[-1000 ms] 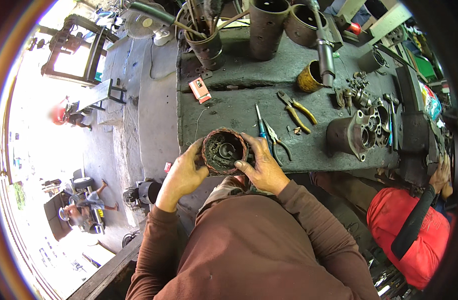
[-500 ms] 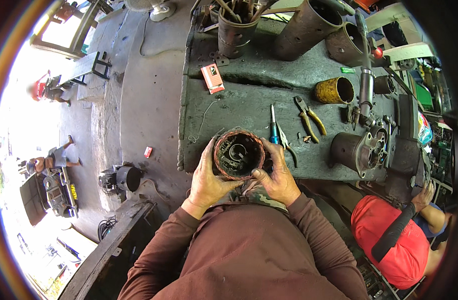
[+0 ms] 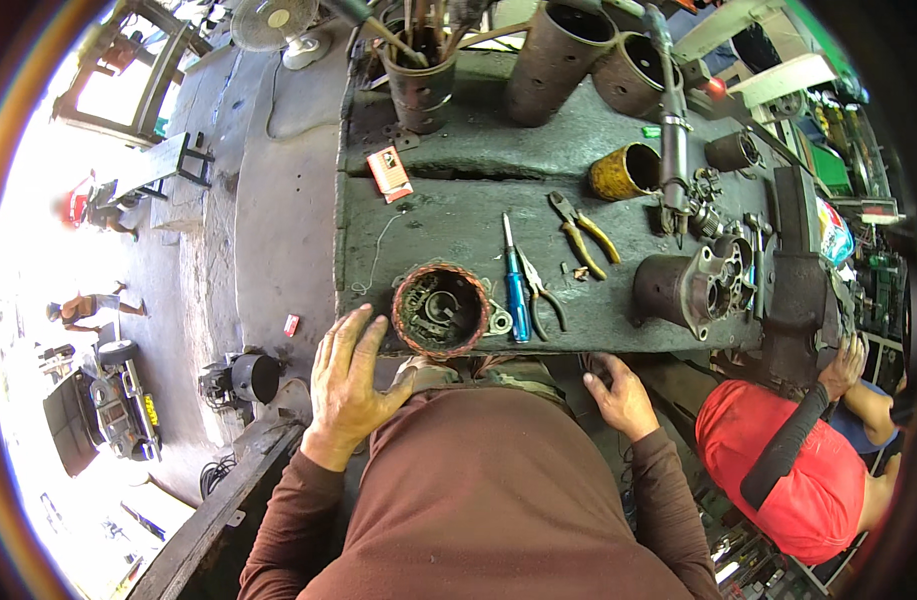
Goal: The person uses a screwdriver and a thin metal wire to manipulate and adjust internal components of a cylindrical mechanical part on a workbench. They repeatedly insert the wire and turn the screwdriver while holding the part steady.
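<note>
A round motor housing, with a copper-coloured winding round its rim and dark parts inside, rests on the bench near the front edge. A metal lug sticks out at its right. My left hand is just left of the housing, fingers spread, holding nothing. At the bench's front edge, further right, my right hand has its thumb and fingers apart with nothing visible between them; some fingertips are hard to see. Between the hands lie a blue-handled screwdriver and long-nose pliers.
Yellow-handled pliers lie beyond. To the right are a cast metal housing, a yellow tin and a vise. A red-and-white box and a tool can are farther back. A person in red works at right.
Both hands have let go of the motor housing, which now rests on the bench. My left hand has drawn away leftward; my right hand has moved right and down to the bench edge.
</note>
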Motion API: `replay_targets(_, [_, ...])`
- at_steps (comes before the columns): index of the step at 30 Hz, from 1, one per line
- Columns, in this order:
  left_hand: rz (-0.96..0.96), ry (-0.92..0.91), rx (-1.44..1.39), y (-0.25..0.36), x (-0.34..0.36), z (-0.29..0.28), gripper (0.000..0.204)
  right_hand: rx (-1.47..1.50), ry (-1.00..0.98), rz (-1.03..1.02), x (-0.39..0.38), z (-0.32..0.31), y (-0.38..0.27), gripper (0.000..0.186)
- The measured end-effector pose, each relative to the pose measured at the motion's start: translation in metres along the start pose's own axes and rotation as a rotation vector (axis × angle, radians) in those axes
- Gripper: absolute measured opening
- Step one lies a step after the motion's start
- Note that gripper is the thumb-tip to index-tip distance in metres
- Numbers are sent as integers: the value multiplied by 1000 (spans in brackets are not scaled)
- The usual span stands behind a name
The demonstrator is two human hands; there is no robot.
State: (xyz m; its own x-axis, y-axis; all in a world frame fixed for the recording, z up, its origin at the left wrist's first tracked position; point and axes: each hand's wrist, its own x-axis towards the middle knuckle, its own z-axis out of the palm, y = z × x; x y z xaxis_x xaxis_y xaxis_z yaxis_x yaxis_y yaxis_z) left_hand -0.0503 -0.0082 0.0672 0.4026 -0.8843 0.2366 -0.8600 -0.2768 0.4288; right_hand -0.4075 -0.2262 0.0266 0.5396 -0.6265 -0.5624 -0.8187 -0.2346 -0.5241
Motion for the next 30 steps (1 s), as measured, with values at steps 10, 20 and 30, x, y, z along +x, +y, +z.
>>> replay_targets(10, [54,-426,278,59,40,63,39,-24,-254,177,2,71,117,56])
replay_targets(20, [209,-417,241,39,38,71,33,58,66,323,-53,81,106,50])
replay_targets(30, [-47,-329,-58,41,64,12,116,149,331,-400,0,78,-51,34])
